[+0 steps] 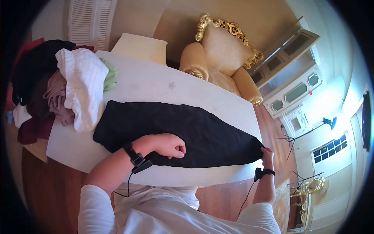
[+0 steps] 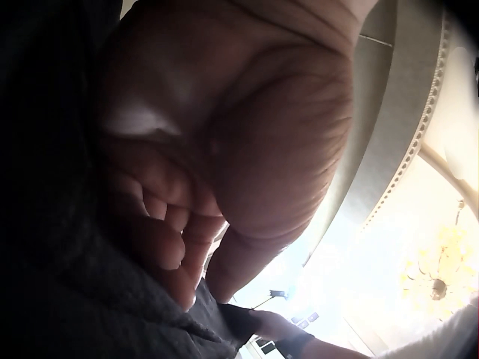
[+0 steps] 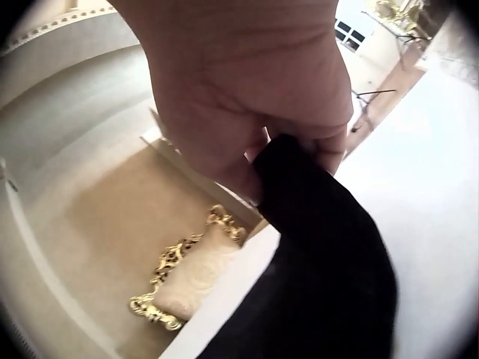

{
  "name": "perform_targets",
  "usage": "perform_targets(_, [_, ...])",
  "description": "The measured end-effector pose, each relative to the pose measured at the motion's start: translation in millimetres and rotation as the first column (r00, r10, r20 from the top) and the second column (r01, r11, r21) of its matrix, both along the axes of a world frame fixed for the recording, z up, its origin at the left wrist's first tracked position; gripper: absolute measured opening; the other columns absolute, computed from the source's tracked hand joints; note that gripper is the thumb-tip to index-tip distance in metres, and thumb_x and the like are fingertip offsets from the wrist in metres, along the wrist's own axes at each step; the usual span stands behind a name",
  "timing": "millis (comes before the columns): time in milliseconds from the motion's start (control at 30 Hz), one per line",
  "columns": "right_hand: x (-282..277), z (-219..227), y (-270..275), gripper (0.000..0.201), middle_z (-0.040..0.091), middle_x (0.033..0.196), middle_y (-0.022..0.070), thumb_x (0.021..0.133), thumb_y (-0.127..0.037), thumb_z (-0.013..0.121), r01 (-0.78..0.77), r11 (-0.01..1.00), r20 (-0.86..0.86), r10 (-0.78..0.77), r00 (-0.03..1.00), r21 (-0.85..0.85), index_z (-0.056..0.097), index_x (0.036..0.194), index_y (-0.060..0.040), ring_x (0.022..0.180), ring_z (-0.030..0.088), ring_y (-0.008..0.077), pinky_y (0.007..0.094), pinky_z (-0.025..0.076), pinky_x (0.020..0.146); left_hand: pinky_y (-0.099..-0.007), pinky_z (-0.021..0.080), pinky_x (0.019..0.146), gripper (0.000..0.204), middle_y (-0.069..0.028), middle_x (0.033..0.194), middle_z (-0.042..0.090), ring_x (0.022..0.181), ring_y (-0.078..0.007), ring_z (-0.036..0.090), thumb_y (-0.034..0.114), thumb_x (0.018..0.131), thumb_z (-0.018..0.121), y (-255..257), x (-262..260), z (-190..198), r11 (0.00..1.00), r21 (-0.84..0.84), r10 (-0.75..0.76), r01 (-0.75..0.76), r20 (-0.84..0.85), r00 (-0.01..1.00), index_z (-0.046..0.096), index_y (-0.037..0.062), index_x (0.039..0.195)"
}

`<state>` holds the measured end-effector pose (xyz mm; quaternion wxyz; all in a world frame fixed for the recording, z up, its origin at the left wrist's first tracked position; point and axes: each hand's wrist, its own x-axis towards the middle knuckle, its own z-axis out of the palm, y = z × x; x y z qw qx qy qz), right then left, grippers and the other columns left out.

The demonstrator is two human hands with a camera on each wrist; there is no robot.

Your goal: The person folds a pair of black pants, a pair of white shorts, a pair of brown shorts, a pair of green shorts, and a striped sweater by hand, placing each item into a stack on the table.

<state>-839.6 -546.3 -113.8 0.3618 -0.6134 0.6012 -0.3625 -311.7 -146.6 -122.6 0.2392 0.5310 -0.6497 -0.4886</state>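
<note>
A black garment [image 1: 194, 132] lies spread lengthwise across the white table, wide on the left and narrowing to the right. The left hand [image 1: 169, 145] is over its near edge at mid-length, fingers loosely bent. In the left wrist view, nothing shows between thumb and fingers of the left hand [image 2: 217, 149], and dark fabric [image 2: 52, 224] is beside it. At the table's right end the right hand [image 1: 267, 155] grips the garment's narrow tip. The right wrist view shows the black fabric [image 3: 322, 247] hanging from between thumb and fingers of the right hand [image 3: 247, 90].
Piled clothes, among them a white striped one [image 1: 83, 85], a mauve one [image 1: 58, 97] and a green one [image 1: 111, 75], lie at the table's [image 1: 148, 84] left end. Beyond the far edge are a gold-trimmed armchair [image 1: 224, 50] and a cream stool [image 1: 140, 46]. A lamp [image 1: 330, 123] stands at the right.
</note>
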Motion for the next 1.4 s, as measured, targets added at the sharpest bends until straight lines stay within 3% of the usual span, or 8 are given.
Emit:
perform_targets(267, [192,114,133,0.021,0.069,0.083,0.002,0.092,-0.014,0.079,-0.393,0.786,-0.276,0.291,0.916,-0.476,0.071,0.101,0.0029,0.074,0.061,0.0082,0.0262,0.05,0.065,-0.034,0.061,0.077,0.055,-0.0139,0.109,0.072,0.091,-0.0211,0.073,0.049,0.104,0.064,-9,-6,-10,0.954,0.232,0.262,-0.192,-0.328,0.907,0.065,-0.0001,0.129])
perform_targets(433, [313,93,245,0.026,0.072,0.088,0.0087,0.093,-0.012,0.077,-0.589,0.723,-0.192,0.561,0.805,-0.36,0.069,0.114,0.0002,0.073,0.065,0.0143,0.031,0.053,0.068,-0.0447,0.059,0.092,0.089,-0.0193,0.132,0.063,0.11,-0.0266,0.068,0.077,0.098,0.051,-3,-5,5,0.87,0.43,0.474,-0.241,-0.596,0.648,0.054,-0.0006,0.142])
perform_targets(467, [331,90,273,0.037,0.074,0.101,0.0095,0.092,-0.016,0.081,-0.691,0.658,-0.447,0.543,0.711,-0.3,0.069,0.123,-0.001,0.091,0.069,0.0148,0.03,0.055,0.076,-0.0453,0.059,0.093,0.09,-0.0187,0.131,0.063,0.111,-0.0268,0.068,0.077,0.098,0.051,-2,-6,5,0.878,0.411,0.47,-0.246,-0.64,0.608,0.052,-0.0006,0.143])
perform_targets(600, [351,74,330,0.043,0.072,0.114,0.0205,0.09,-0.019,0.08,-0.972,0.234,-0.328,0.918,0.223,-0.004,0.067,0.126,0.0012,0.1,0.073,0.0354,0.0413,0.058,0.086,-0.043,0.062,0.088,0.071,-0.0126,0.119,0.065,0.108,-0.0241,0.069,0.057,0.099,0.067,-8,4,-9,0.846,0.402,0.533,-0.352,-0.664,0.525,0.05,0.0029,0.141])
perform_targets(700, [336,59,330,0.039,0.073,0.114,0.0176,0.091,-0.015,0.081,-0.938,0.344,-0.261,0.903,0.343,-0.04,0.068,0.123,0.002,0.103,0.074,0.0294,0.038,0.059,0.087,-0.0377,0.065,0.077,0.058,-0.0123,0.12,0.064,0.106,-0.0226,0.07,0.019,0.093,0.081,-13,-1,-23,0.771,0.404,0.635,-0.493,-0.555,0.538,0.05,0.0034,0.14])
perform_targets(900, [290,21,284,0.032,0.075,0.108,0.0125,0.095,-0.012,0.078,-0.806,0.588,-0.187,0.786,0.589,-0.069,0.069,0.121,0.0016,0.099,0.074,0.0203,0.0326,0.059,0.086,-0.0396,0.066,0.081,0.051,-0.0137,0.12,0.066,0.107,-0.0253,0.07,0.001,0.093,0.069,-12,-10,-24,0.803,0.31,0.594,-0.509,-0.488,0.64,0.048,-0.0002,0.14])
perform_targets(1167, [344,2,241,0.06,0.073,0.1,0.0113,0.095,-0.021,0.078,-0.684,0.726,-0.058,0.688,0.724,0.078,0.05,0.144,0.0015,0.082,0.072,0.0202,0.0334,0.059,0.074,-0.0387,0.067,0.075,0.041,-0.0201,0.122,0.063,0.101,-0.0274,0.072,0.012,0.101,0.061,-9,-7,-20,0.832,0.314,0.552,-0.457,-0.547,0.629,0.049,-0.0089,0.135])
perform_targets(1400, [387,-11,212,0.076,0.07,0.094,0.01,0.086,-0.022,0.083,-0.696,0.717,-0.33,0.667,0.668,0.042,0.046,0.149,0.0004,0.077,0.07,0.0174,0.0324,0.057,0.067,-0.0376,0.068,0.073,0.042,-0.0155,0.111,0.061,0.096,-0.0247,0.069,0.025,0.108,0.058,-14,-9,-28,0.778,0.24,0.613,-0.58,-0.487,0.621,0.053,-0.0133,0.125])
